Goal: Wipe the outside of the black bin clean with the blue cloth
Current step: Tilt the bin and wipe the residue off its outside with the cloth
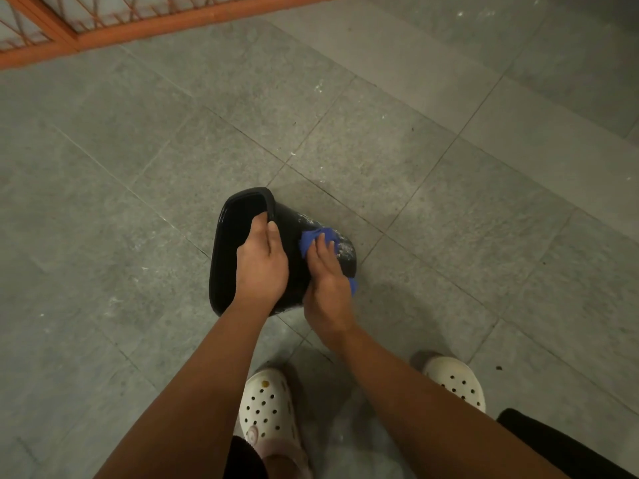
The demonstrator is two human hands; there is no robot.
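Two hands work close together on the bin [292,219], which sits tilted on the floor [449,202]. Left hand [262,261] grips the rim with fingers curled inside. Cloth [311,238] lies on the outer wall, and the right hand [326,288] presses it there with fingers fairly straight. Risks: hard strokes could skid the tilted bin or twist the rim out of the grip, and the bunched cloth may skip the pale smears near the base. Open floor all round; clogs [266,406] close behind, railing [138,22] far off.

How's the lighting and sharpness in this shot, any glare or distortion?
Head view: dim, flat light; soft shadows on the floor around the black bin; slight sheen on its rim; tile joints run nearly straight; blue cloth looks sharp.
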